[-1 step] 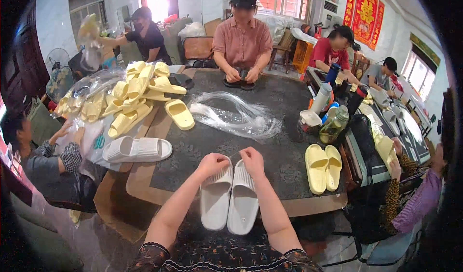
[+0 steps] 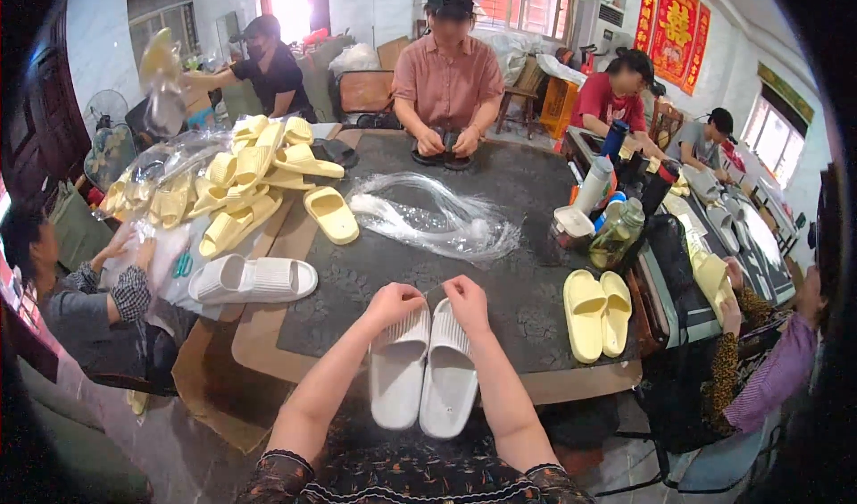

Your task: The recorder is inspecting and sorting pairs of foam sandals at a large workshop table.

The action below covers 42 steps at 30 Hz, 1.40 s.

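We pinched our left hand (image 2: 393,303) and right hand (image 2: 466,299) closed on the white slippers' (image 2: 424,370) straps, keeping the pair side by side.

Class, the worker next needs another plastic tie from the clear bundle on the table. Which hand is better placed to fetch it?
Probably the right hand: the clear bundle lies ahead and slightly to its side, while the left hand sits farther away. Both rest on the white slippers.
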### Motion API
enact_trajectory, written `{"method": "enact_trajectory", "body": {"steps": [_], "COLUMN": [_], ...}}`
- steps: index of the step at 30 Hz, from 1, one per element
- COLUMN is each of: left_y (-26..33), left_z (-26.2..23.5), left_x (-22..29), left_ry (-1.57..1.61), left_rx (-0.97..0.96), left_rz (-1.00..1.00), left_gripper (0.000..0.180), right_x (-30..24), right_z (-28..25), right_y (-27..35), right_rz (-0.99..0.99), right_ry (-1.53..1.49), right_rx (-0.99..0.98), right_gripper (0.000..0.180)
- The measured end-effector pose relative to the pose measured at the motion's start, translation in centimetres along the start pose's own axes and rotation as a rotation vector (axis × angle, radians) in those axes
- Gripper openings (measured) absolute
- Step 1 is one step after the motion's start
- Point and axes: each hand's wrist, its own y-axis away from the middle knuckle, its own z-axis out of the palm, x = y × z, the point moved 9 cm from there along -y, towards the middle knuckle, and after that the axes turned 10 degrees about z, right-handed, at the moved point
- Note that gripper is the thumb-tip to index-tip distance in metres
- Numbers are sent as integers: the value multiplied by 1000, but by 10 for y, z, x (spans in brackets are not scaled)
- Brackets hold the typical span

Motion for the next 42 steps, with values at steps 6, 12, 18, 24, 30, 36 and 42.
{"method": "enact_trajectory", "body": {"steps": [6, 12, 18, 24, 30, 36, 42], "left_y": [-23, -17, -16, -17, -19, -14, -16], "left_z": [20, 35, 38, 26, 10, 14, 20], "left_x": [15, 13, 11, 10, 8, 23, 13], "left_ry": [82, 105, 428, 349, 568, 731, 730], "left_rx": [-45, -65, -51, 135, 307, 193, 126], "left_rz": [-20, 28, 38, 134, 194, 186, 157], "left_gripper": [26, 24, 18, 17, 20, 29, 20], "right_x": [3, 27, 24, 8, 12, 14, 22], "right_z": [-7, -8, -10, -7, 3, 4, 1], "right_y": [4, -6, -2, 4, 5, 8, 4], "right_rz": [44, 80, 129, 84, 116, 122, 108], "right_ry": [-117, -205, -275, -154, -124, -170, -165], "right_rx": [34, 13, -4, -34, -102, -161, -76], "right_gripper": [18, 16, 13, 15, 16, 16, 14]}}
